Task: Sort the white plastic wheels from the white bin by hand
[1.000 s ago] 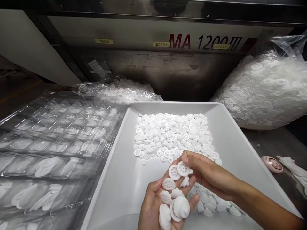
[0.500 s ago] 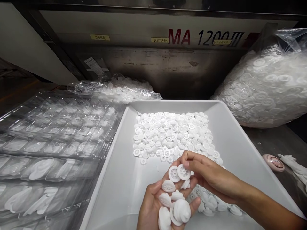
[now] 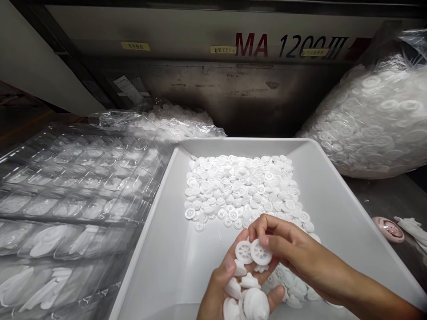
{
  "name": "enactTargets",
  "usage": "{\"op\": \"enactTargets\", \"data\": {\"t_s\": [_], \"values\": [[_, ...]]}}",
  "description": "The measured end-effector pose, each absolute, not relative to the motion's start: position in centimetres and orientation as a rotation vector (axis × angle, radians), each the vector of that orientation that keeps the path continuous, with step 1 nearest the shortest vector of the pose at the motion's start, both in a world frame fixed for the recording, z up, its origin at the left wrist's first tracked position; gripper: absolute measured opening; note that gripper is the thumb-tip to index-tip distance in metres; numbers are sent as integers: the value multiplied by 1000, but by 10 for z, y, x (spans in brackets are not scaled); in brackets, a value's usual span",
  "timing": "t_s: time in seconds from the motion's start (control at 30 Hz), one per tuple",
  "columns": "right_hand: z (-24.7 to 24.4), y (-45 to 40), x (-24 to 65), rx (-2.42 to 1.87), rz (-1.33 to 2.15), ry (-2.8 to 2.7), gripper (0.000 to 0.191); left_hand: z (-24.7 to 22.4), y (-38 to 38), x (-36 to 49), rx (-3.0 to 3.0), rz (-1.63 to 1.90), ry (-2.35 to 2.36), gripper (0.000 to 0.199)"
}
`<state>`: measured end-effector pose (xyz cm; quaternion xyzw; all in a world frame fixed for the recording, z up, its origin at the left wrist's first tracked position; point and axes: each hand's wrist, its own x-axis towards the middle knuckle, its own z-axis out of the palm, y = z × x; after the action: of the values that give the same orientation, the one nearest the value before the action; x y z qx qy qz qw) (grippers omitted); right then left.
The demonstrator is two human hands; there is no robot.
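Low over a large grey-white plastic tub (image 3: 173, 249), my left hand (image 3: 220, 284) is turned palm up and cupped around several small white plastic wheels (image 3: 255, 304). Some show spoked faces, others a stepped hub. My right hand (image 3: 283, 240) pinches one spoked white wheel (image 3: 261, 252) between thumb and fingers, at the left hand's fingertips. Beside it, another spoked wheel (image 3: 244, 252) rests against the left fingers. A broad heap of the same wheels (image 3: 240, 186) lies at the tub's far end. More loose wheels (image 3: 290, 284) are partly hidden beneath my hands.
Clear blister trays (image 3: 76, 204) holding white parts are stacked on the left. Behind the tub lies a plastic bag (image 3: 173, 122) of white parts. A bulging bag of white wheels (image 3: 373, 129) stands at right, near a pink round object (image 3: 388, 229) and white gloves (image 3: 412, 231). A machine panel (image 3: 200, 80) closes the back.
Both hands have shifted slightly right and down in view. The wheels in my left palm have tilted and settled differently, while my right fingers still pinch the spoked wheel.
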<state>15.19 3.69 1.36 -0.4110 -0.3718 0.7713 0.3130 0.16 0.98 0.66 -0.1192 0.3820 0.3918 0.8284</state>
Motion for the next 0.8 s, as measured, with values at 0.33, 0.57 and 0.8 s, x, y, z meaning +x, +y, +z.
{"op": "enactTargets", "data": {"t_s": [0.33, 0.57, 0.8], "values": [[3, 30, 146, -1190, 1984, -1046, 21, -15, 4, 9, -180, 835, 826, 58], [5, 32, 148, -1103, 2050, -996, 18, 6, 12, 8, -228, 808, 933, 47], [4, 32, 148, -1111, 2028, -1000, 19, -5, 6, 5, -115, 808, 774, 42]]}}
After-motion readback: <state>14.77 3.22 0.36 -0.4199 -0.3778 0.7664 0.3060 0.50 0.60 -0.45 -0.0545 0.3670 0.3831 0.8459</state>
